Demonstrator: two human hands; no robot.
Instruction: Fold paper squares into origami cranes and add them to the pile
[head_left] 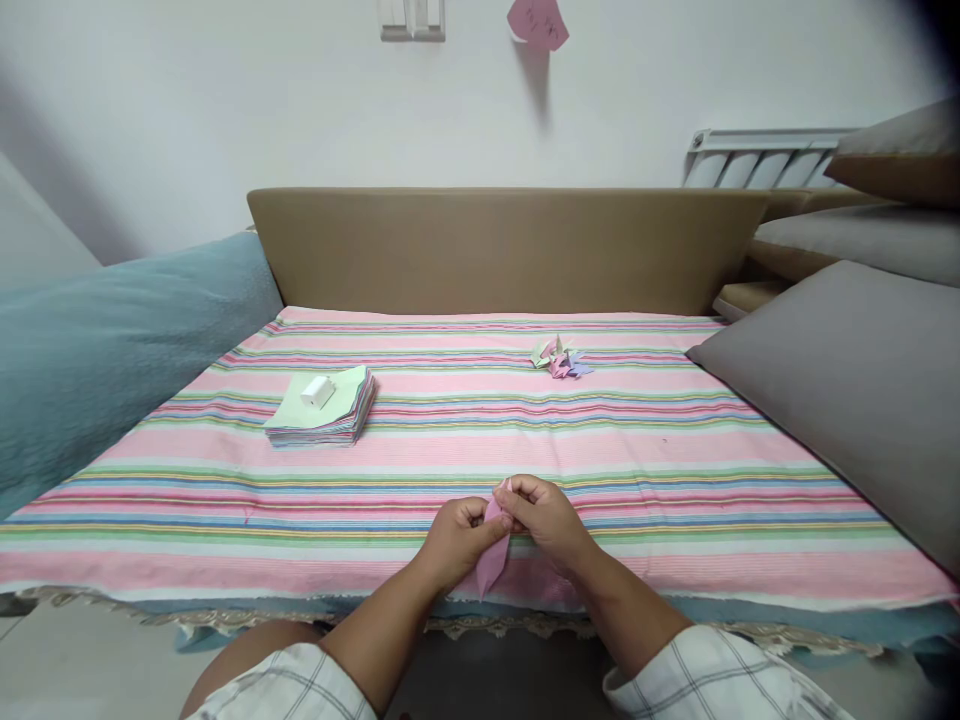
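A folded piece of pink paper (493, 565), narrow and pointed at its lower end, is held in the air near the front edge of the striped cloth. My left hand (459, 540) pinches it along its side with the thumb on top. At its upper end, my right hand (544, 515) grips the paper between thumb and fingers, with a small pale tip showing above. The fingertips of both hands nearly touch. Parts of the paper's upper folds are hidden behind my fingers.
A stack of coloured paper (322, 435) with a small white block (317, 391) on top lies at left. Several folded paper figures (559, 362) sit at the back right. Grey cushions (847, 370) line the right side, a blue-covered armrest (127, 340) the left, a brown backrest (510, 250) the rear.
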